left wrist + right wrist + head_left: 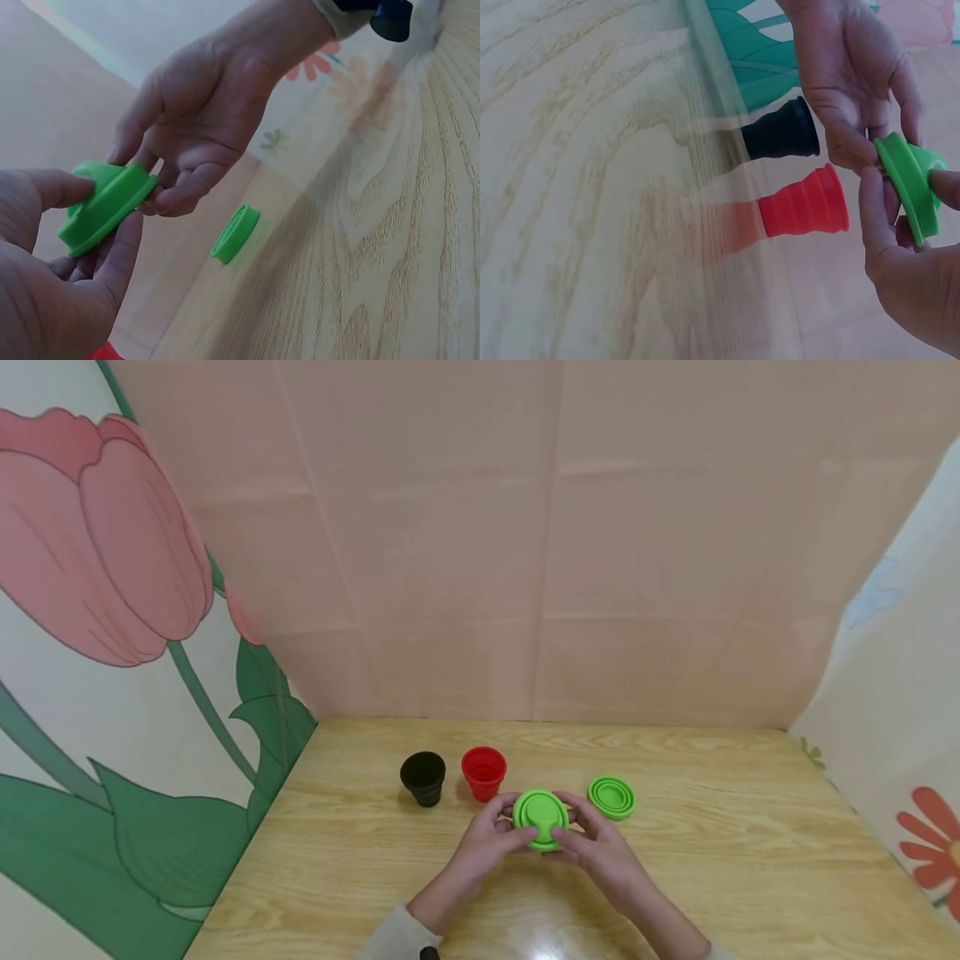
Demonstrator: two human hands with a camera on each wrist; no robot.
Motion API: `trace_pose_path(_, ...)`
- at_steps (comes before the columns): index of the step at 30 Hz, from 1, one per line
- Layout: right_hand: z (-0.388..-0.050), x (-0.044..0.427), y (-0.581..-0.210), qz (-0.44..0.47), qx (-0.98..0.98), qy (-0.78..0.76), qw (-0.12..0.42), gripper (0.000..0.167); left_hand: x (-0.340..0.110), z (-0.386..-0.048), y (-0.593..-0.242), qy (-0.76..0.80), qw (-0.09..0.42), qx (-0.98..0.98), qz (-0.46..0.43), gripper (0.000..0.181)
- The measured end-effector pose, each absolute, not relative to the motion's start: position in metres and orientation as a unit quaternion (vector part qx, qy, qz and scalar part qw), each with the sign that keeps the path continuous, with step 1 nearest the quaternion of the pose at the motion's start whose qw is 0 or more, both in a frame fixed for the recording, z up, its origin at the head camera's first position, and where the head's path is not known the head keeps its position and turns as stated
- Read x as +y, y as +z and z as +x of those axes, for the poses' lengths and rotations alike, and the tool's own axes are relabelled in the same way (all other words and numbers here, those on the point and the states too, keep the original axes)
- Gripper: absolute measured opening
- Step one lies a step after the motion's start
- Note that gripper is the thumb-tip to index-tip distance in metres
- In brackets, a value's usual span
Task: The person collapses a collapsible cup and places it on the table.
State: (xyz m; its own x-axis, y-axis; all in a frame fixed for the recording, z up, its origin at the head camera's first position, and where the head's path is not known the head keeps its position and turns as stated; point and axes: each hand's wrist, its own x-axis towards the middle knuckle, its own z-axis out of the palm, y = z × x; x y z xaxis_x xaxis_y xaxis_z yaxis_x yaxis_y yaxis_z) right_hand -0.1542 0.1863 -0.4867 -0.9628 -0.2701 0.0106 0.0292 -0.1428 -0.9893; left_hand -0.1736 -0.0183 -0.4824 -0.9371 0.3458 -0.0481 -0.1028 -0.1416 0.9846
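Observation:
A green collapsible cup [542, 814], partly folded with its middle pushed out toward me, is held above the table between both hands. My left hand [483, 843] grips its left edge, thumb on the raised middle and fingers behind the rim. On the other side my right hand [600, 850] pinches it the same way. Both wrist views show the cup [105, 202] tilted, its wide rim [907, 187] facing away from the thumbs. Behind the right hand a second green collapsible cup [611, 797] lies folded flat on the table.
Beyond the left hand stand a red collapsible cup [484, 772] and, left of it, a black one [423, 777], both extended and upright. The wooden table [750, 827] meets a pink cloth backdrop [540, 568] at the rear, with flower-printed cloth [112, 760] at the sides.

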Motion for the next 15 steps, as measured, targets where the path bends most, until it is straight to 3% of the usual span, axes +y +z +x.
trace_pose_path(15, -0.150, 0.169, -0.488, -0.019, 0.668, -0.741, 0.065, 0.056, -0.014, -0.170, -0.485, 0.731, 0.123, 0.666, 0.083, 0.055)
